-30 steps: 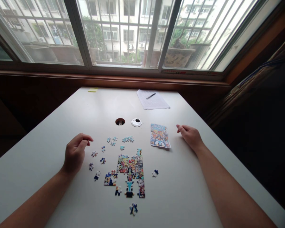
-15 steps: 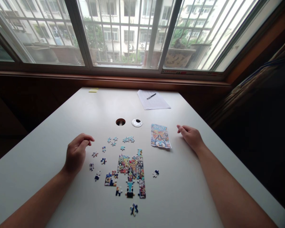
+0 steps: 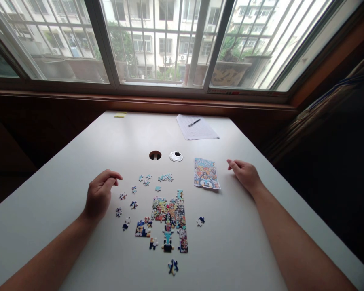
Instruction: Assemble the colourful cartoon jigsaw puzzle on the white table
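Note:
My left hand (image 3: 100,193) rests on the table left of the loose puzzle pieces, fingers curled into a loose fist with nothing visible in it. A partly joined jigsaw puzzle (image 3: 169,210) lies in the middle, colourful, with gaps in its lower part. Beside it on the left is a small joined section (image 3: 142,229). Several loose pieces (image 3: 134,205) are scattered to its left, and a light blue cluster (image 3: 165,178) sits above. My right hand (image 3: 243,173), also closed and apparently holding nothing, lies just right of the printed picture card (image 3: 206,173), not touching it.
One loose piece (image 3: 200,221) lies right of the puzzle and another (image 3: 173,266) near the front. Farther back are a round table hole (image 3: 155,155), its metal cover (image 3: 176,156), paper sheets (image 3: 200,131) with a pen (image 3: 194,122), and a yellow note (image 3: 120,114). A barred window stands behind.
The whole view has shifted very slightly. Both hands and the puzzle pieces keep their places on the table.

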A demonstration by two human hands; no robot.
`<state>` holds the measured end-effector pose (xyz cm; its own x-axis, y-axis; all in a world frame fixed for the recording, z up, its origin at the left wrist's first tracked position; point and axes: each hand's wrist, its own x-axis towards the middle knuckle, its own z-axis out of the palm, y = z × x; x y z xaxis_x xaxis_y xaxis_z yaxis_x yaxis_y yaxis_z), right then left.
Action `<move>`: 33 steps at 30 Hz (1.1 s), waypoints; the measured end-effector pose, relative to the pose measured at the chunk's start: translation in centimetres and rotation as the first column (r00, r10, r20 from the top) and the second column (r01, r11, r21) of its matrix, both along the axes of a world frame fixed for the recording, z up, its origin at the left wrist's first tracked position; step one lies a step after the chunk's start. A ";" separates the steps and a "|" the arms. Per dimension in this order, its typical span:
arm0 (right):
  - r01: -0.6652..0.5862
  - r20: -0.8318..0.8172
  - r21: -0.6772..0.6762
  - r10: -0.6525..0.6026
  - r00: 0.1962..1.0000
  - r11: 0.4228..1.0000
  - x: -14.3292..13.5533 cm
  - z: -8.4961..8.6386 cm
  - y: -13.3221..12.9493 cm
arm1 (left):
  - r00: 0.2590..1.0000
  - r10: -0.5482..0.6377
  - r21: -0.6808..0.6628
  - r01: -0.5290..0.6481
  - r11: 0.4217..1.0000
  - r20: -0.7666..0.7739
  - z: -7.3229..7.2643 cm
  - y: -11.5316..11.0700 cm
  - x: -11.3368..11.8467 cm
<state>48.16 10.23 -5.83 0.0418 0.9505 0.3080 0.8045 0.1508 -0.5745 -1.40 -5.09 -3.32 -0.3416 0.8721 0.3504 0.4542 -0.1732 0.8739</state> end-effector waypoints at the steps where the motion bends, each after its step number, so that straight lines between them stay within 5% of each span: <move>1: 0.001 0.002 0.002 -0.001 1.000 1.000 0.0 0.0 0.0 | 1.000 -0.001 -0.007 0.001 1.000 -0.010 0.0 0.1 0.0; 9: -0.001 0.002 -0.007 0.001 1.000 1.000 0.1 0.0 0.0 | 0.975 -0.151 -0.294 0.097 0.951 -0.166 0.3 1.3 -2.0; 18: -0.015 -0.016 -0.005 0.015 1.000 1.000 -0.2 0.1 -0.1 | 0.765 -0.601 -0.583 0.385 0.715 -0.231 1.2 1.2 -6.3; 28: -0.010 -0.024 -0.003 0.010 1.000 1.000 -0.4 -0.2 0.0 | 0.616 -0.647 -0.503 0.424 0.753 -0.450 -0.6 1.9 -6.2; 33: -0.018 -0.025 0.001 0.018 1.000 1.000 -0.5 0.0 -0.1 | 0.640 -0.625 -0.487 0.411 0.770 -0.447 -0.6 2.1 -5.8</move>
<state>47.61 10.08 -5.83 0.0319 0.9510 0.3075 0.7870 0.1657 -0.5942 -7.20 -3.03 -3.92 0.3675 0.9300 -0.0090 0.7864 -0.3056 0.5367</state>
